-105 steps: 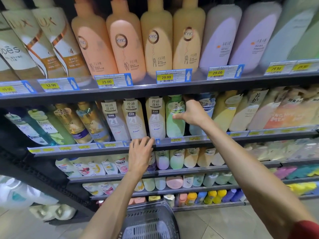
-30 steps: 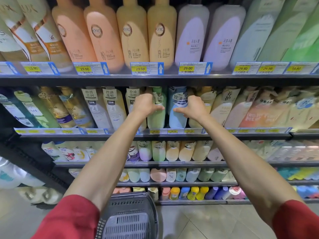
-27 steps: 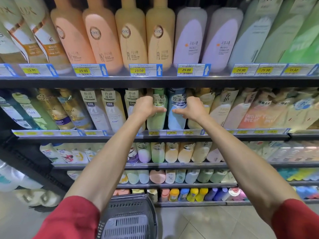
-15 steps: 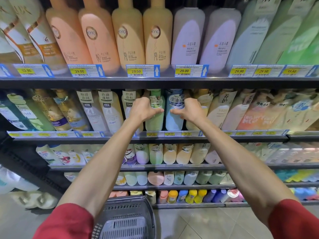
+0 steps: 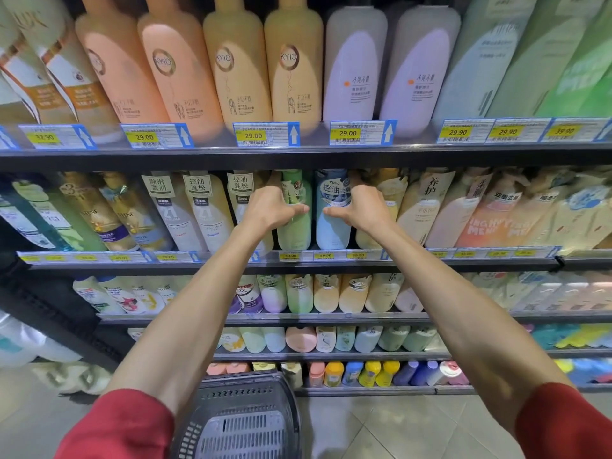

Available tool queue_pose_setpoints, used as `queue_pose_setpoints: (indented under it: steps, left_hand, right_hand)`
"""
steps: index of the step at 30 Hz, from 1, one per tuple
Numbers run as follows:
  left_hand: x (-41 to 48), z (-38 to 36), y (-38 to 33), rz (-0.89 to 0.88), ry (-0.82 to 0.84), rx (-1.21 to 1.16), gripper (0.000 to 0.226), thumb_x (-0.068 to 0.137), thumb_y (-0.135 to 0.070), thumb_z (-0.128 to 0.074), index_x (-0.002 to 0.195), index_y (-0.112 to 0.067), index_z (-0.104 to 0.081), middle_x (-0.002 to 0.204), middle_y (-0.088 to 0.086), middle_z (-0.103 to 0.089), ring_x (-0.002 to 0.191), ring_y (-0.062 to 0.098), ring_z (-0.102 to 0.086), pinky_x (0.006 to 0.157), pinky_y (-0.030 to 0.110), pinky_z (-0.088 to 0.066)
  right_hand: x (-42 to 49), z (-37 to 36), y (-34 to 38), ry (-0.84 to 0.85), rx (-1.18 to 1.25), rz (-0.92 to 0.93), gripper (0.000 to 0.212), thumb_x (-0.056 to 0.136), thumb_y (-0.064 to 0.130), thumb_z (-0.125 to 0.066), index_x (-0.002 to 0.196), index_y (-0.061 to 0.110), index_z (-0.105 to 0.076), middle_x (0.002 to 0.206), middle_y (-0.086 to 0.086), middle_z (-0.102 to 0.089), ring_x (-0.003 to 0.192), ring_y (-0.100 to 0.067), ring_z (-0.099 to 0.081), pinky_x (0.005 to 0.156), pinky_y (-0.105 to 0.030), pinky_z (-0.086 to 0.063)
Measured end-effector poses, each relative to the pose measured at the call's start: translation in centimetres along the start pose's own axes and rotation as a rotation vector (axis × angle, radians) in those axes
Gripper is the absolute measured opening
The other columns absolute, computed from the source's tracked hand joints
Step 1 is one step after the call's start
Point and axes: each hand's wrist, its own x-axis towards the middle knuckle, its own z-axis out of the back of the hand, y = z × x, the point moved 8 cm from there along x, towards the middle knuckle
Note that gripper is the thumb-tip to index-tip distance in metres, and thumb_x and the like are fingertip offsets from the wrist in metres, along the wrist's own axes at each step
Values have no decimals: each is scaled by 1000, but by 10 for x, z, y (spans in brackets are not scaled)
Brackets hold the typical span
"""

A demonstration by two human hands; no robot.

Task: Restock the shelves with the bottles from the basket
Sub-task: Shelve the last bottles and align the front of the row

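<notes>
Head-cam view, shop aisle w/ shampoo shelving. L hand [image 5: 270,210] curled round green bottle [image 5: 295,228], thumb across its front, fingers hidden behind. R hand [image 5: 362,210] likewise clamped on pale blue bottle [image 5: 332,228], thumb across front. Both bottles upright, side by side, on 2nd shelf [image 5: 463,265] from top, btwn white bottles [image 5: 205,213] at left and yellow bottle [image 5: 367,241] at right. Dark grey basket [image 5: 238,425] low at centre; red sleeves [image 5: 116,429] at bottom corners.

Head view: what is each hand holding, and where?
Left hand grips the green bottle around its middle; right hand grips the blue bottle likewise, thumbs across the fronts.
</notes>
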Motion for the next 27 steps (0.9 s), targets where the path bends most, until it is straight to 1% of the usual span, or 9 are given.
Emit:
queue_pose_setpoints:
  steps: [2, 4, 6, 8, 13, 17, 19, 22, 27]
  left_hand:
    - [-1, 0, 0, 1, 5, 0, 59, 83, -63, -72, 63, -8, -64, 60, 7, -61, 61, 21, -57, 58, 33, -43]
    - [0, 1, -1, 4, 17, -8, 59, 83, -62, -72, 62, -8, -63, 61, 6, -63, 62, 21, -59, 58, 34, -44]
    - [0, 1, -1, 10, 30, -11, 62, 83, -63, -72, 54, -10, -61, 55, 2, -62, 56, 17, -56, 51, 30, -39]
    - [-1, 1, -1, 22, 37, -15, 63, 82, -64, -72, 49, -12, -59, 51, -1, -61, 53, 13, -55, 49, 27, -34]
    - [-3, 3, 1, 15, -9, -58, 59, 76, -58, -81, 58, -10, -53, 62, 5, -64, 60, 18, -58, 49, 29, -35]
    - [-9, 8, 1, -26, -94, -85, 60, 72, -49, -88, 59, -13, -42, 57, 0, -49, 53, 14, -46, 45, 29, -26]
    - [-12, 10, 2, -63, -113, -77, 62, 72, -44, -89, 60, -16, -36, 57, -1, -43, 52, 13, -40, 46, 30, -22]
    - [-14, 10, 4, -97, -114, -53, 66, 73, -40, -90, 62, -17, -29, 59, -2, -38, 52, 14, -32, 47, 31, -20]
    - [-13, 10, 7, -96, -129, -63, 61, 72, -44, -89, 66, -15, -36, 63, 0, -44, 55, 14, -36, 48, 32, -23]
  right_hand:
    - [0, 0, -1, -13, -2, -4, 53, 73, 54, -80, 56, 17, -45, 56, 4, -51, 52, -11, -48, 44, -29, -35]
    - [1, 1, 0, -20, -18, -5, 53, 72, 56, -80, 57, 17, -46, 56, 4, -50, 51, -9, -46, 43, -28, -32]
    - [2, 3, -1, -20, -36, -5, 55, 71, 58, -80, 58, 17, -46, 56, 4, -49, 51, -10, -45, 43, -29, -32]
    - [1, 4, -2, -31, -34, -6, 56, 70, 58, -80, 57, 17, -45, 55, 5, -47, 51, -9, -44, 42, -29, -28]
    - [0, 2, -5, -37, -23, -7, 57, 68, 61, -80, 58, 17, -46, 58, 3, -51, 53, -11, -46, 45, -31, -33]
    - [-1, 3, -4, -6, -36, 14, 52, 69, 54, -83, 64, 18, -46, 64, 3, -53, 61, -19, -54, 48, -31, -36]
    - [-3, 3, -4, -1, -40, 25, 50, 69, 46, -85, 65, 20, -42, 63, 4, -50, 62, -20, -53, 46, -29, -33]
    - [-7, 4, -5, -24, -30, 27, 53, 70, 42, -87, 65, 20, -39, 63, 4, -47, 56, -13, -46, 44, -29, -27]
    - [-12, 6, -2, -46, -36, 52, 58, 72, 44, -86, 63, 19, -35, 62, 4, -43, 56, -17, -43, 45, -30, -22]
